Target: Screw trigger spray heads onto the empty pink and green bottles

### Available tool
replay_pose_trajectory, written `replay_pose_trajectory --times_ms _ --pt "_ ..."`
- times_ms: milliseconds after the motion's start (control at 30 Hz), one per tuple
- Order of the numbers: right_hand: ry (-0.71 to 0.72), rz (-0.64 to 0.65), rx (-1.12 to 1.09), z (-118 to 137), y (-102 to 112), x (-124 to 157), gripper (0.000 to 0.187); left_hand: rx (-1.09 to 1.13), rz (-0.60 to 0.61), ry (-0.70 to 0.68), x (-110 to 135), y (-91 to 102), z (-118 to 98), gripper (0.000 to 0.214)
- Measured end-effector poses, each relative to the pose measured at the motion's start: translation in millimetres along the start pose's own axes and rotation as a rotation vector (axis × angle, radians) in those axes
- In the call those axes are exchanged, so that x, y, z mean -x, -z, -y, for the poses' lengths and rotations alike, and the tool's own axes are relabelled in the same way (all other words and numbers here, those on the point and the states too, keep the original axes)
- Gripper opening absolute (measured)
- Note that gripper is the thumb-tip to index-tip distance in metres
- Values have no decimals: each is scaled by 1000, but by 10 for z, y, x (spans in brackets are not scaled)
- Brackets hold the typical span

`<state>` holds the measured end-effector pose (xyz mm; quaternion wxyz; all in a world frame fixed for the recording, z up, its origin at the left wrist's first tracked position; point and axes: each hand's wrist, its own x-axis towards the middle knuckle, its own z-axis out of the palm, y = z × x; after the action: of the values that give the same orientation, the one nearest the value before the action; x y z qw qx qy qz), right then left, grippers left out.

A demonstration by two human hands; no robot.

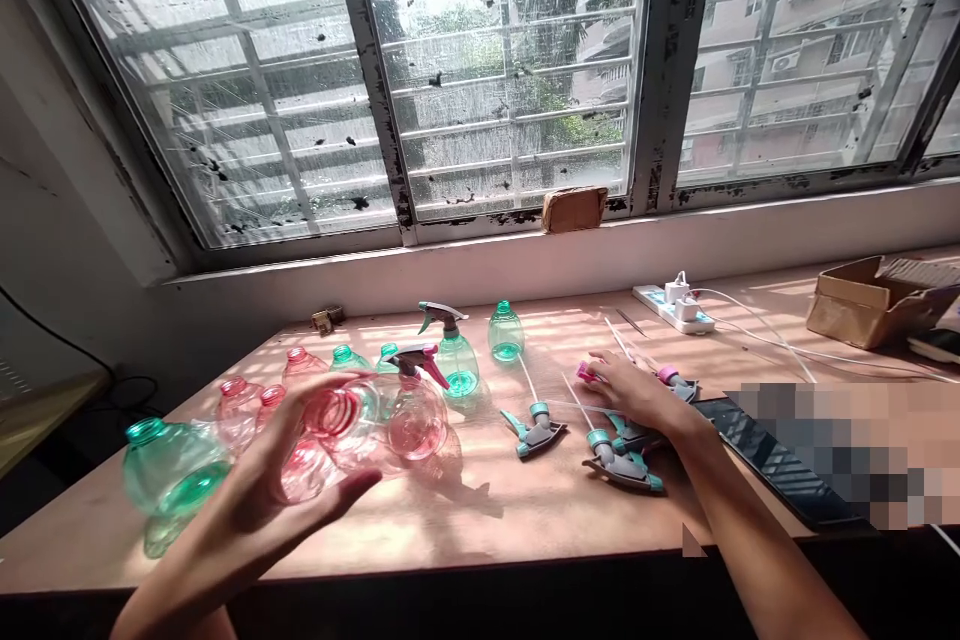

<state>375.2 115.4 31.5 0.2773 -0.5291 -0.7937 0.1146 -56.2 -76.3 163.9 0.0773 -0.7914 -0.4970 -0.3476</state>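
Observation:
My left hand (262,480) is open, its fingers and thumb curved apart in front of a group of clear pink bottles. Seen through that gap is a pink bottle (334,415) with a threaded neck; contact cannot be made out. On the right, my right hand (626,388) reaches over loose trigger spray heads, its fingertips closed on one with a pink part (584,373), mostly hidden under the hand. Near it lie grey-and-teal spray heads (624,465) (538,432) with thin dip tubes, and another with a pink collar (675,380).
A green bottle with a sprayer (457,360), a pink one with a sprayer (416,420) and an open green bottle (506,330) stand mid-table. Another green bottle (169,470) is far left. A power strip (673,308), cardboard box (862,305) and dark tablet-like slab (780,460) sit right.

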Motion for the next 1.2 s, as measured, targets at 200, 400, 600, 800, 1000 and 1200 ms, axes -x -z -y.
replay_pose_trajectory --times_ms 200,400,600,800,1000,1200 --pt "-26 -365 -286 370 350 77 42 50 -11 -222 -141 -154 -260 70" --pt "86 -399 -665 766 636 487 45 308 -11 -114 -190 -373 -292 77" --pt "103 -715 -705 846 859 764 26 289 -45 -112 -235 -359 -322 57" --pt "52 -694 -729 908 944 887 24 157 -61 -168 -230 -311 -353 59" --pt "71 -504 -770 1112 799 879 28 206 25 -259 -210 -425 -398 68" --pt "177 -420 -733 1434 554 785 21 214 123 -316 -227 -627 -584 73"
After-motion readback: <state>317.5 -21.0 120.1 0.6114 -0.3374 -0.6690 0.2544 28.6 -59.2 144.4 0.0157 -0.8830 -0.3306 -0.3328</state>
